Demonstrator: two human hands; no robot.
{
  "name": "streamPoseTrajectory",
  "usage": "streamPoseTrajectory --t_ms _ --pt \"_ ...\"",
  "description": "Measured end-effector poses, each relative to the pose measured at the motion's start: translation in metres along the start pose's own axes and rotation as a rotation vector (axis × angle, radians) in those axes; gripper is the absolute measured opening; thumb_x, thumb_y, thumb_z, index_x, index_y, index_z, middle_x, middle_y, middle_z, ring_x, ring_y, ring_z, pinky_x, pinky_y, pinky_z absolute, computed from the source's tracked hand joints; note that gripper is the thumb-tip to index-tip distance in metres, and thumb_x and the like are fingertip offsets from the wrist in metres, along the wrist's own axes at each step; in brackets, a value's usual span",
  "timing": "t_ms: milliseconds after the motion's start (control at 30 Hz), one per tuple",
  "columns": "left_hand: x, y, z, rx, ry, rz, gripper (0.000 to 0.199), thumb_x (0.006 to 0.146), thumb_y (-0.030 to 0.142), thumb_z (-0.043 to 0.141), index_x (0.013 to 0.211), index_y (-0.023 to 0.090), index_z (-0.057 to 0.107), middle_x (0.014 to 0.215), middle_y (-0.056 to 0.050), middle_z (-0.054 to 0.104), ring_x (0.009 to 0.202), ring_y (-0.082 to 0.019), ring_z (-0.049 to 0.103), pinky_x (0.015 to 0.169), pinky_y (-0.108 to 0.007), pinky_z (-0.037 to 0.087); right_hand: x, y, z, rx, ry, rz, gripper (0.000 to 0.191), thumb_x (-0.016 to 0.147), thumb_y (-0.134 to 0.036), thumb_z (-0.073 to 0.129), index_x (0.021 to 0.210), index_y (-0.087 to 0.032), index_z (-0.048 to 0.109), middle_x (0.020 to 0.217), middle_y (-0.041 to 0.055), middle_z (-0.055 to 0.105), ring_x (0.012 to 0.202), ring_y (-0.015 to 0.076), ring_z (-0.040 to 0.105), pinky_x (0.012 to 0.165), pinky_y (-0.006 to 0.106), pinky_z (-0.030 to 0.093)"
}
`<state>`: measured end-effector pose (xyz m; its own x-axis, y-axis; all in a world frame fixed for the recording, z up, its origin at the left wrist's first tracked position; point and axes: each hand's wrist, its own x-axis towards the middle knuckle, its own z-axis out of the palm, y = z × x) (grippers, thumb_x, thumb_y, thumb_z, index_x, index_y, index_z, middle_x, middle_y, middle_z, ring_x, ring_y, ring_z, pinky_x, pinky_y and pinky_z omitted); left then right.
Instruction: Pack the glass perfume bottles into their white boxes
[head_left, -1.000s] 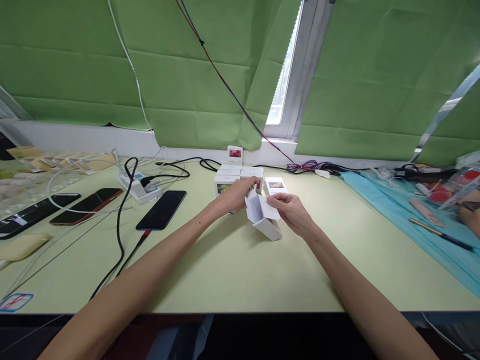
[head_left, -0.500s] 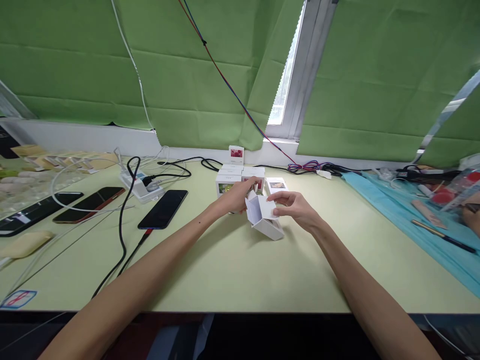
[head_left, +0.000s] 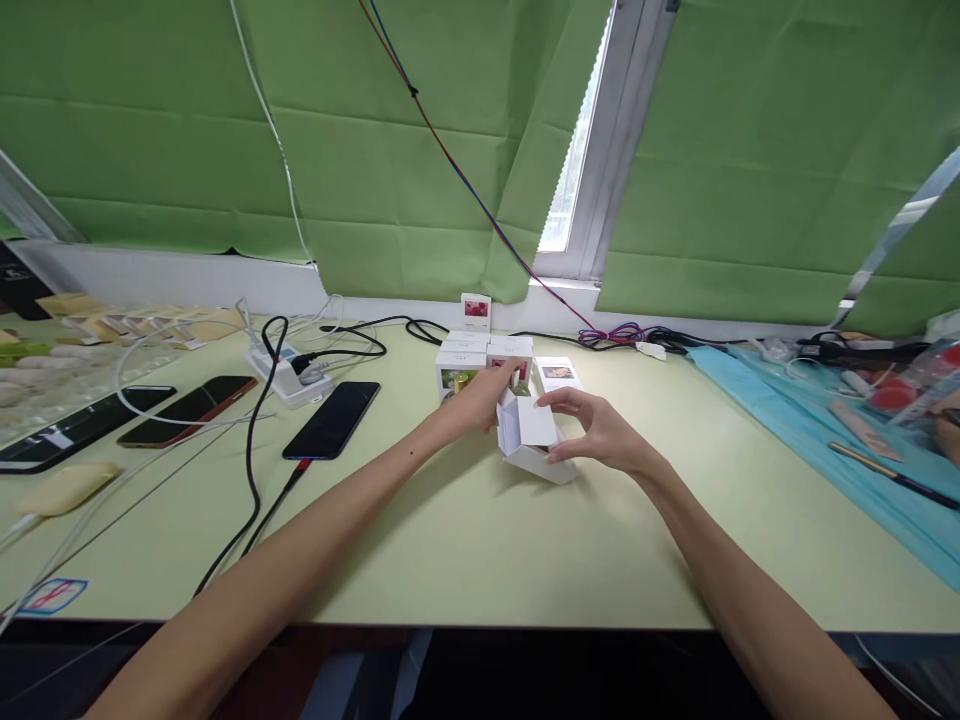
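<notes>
An open white box lies tilted on the table in front of me, its flaps raised at the left end. My right hand grips its right part between thumb and fingers. My left hand is at the box's upper left, its fingers bent and partly hidden; a small greenish glass item shows beside its fingertips, and I cannot make out whether it is held. Behind stand several white boxes with picture labels, a gold-capped item in front of them. Another white box lies to their right.
Phones, a power strip and loose cables lie on the left. On the right are a blue sheet, a pen and plastic bags, with another person's hand at the edge. Cables run along the wall.
The view has shifted slightly. The open box now lies flatter, and my right thumb has moved down its side. The greenish item shows more clearly by my left fingertips.
</notes>
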<state>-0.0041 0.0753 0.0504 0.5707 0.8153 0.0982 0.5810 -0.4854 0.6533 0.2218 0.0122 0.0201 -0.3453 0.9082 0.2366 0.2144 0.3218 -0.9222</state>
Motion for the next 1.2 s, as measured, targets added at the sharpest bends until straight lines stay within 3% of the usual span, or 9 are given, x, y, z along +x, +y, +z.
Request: streamPoseTrajectory --t_ms 333,567,867,1200 --pt "0.005 -0.002 0.007 -0.011 0.050 -0.002 0.032 0.083 0.038 0.064 0.111 0.022 0.058 0.076 -0.001 0.061 0.065 -0.017 0.058 0.051 -0.024 0.043 -0.016 0.005 0.021 -0.157 0.049 -0.015 0.084 0.054 -0.039 0.097 0.127 -0.030 0.058 0.135 0.0074 0.061 0.130 0.0327 0.055 0.108 0.046 0.046" --pt "0.005 -0.002 0.008 0.005 0.039 -0.015 0.031 0.086 0.038 0.061 0.114 0.023 0.058 0.079 -0.002 0.062 0.062 -0.016 0.057 0.048 -0.024 0.041 -0.016 0.007 0.026 -0.197 0.055 -0.038 0.079 0.060 -0.032 0.093 0.127 -0.031 0.050 0.134 0.0072 0.059 0.127 0.0308 0.056 0.104 0.045 0.048" --pt "0.015 -0.015 0.008 0.135 -0.006 -0.015 0.045 0.084 0.017 0.056 0.126 0.026 0.045 0.082 0.001 0.051 0.040 -0.007 0.037 0.036 -0.022 0.027 -0.018 0.010 0.002 -0.158 -0.014 0.047 0.076 0.061 -0.030 0.091 0.126 -0.030 0.052 0.130 0.0074 0.062 0.124 0.0304 0.059 0.097 0.042 0.049" --pt "0.013 -0.013 0.012 0.227 0.033 0.001 0.033 0.091 0.024 0.054 0.122 0.025 0.045 0.073 0.003 0.047 0.042 -0.010 0.038 0.043 -0.024 0.027 -0.018 0.015 -0.020 -0.131 0.041 0.072 0.071 0.063 -0.034 0.091 0.122 -0.029 0.052 0.118 0.0054 0.066 0.117 0.0284 0.061 0.097 0.040 0.048"
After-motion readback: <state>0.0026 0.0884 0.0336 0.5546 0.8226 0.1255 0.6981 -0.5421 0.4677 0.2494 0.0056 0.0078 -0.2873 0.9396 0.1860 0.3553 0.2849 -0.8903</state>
